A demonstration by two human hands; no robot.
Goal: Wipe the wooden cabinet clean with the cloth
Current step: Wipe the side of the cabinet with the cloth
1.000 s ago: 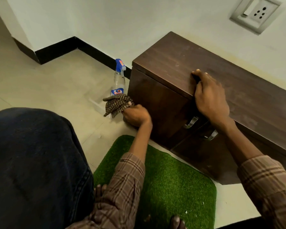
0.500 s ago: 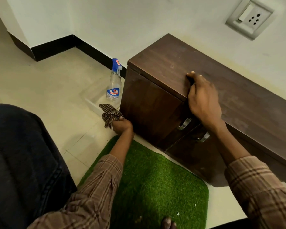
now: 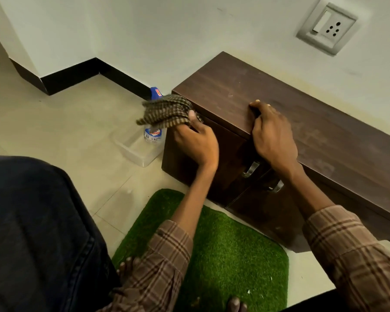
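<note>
Cabinet (image 3: 268,113): low dark wood, on the floor against the wall, long axis running from near left to far right.
Cloth (image 3: 167,112): checked, bunched at the cabinet's top left corner.
Left hand (image 3: 196,143): grasps the cloth.
Right hand (image 3: 273,136): fingers curl over the top's front edge.
Floor: pale tiles, green turf mat (image 3: 223,251), spray bottle (image 3: 153,131).
Wall: white, socket plate (image 3: 327,28).

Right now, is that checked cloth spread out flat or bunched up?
Bunched up. The cloth is gathered in folds in the left hand, held at the top corner of the cabinet, with its loose end hanging free.
</note>
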